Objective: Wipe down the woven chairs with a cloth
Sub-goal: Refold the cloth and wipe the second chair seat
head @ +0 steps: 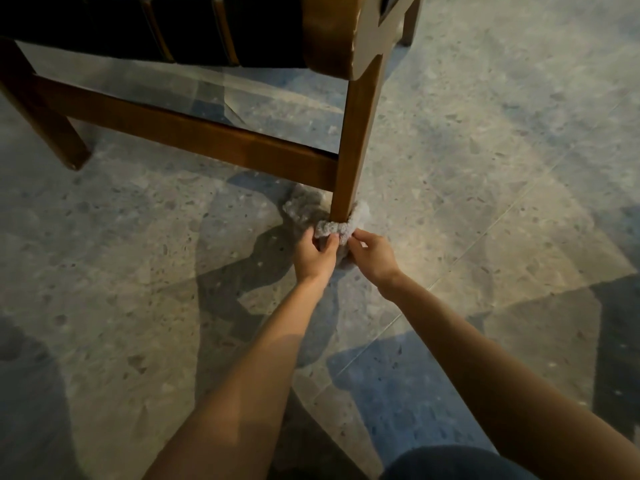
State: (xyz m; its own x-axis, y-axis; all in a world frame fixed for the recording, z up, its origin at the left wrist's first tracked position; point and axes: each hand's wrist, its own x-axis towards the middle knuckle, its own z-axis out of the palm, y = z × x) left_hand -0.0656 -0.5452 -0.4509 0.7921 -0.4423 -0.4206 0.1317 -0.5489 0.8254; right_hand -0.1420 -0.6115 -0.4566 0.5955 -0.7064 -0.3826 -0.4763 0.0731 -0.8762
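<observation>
— How did the chair look?
— It was brown wood, with dark woven straps across the seat at 11 o'clock and a rail running right to the leg.
— And the cloth?
— It was grey and fluffy, wrapped round the foot of that leg. The left hand clutched its left end, and the right hand pinched its right end.
— The floor?
— Speckled grey tiles, with shadows at 7 o'clock.
</observation>
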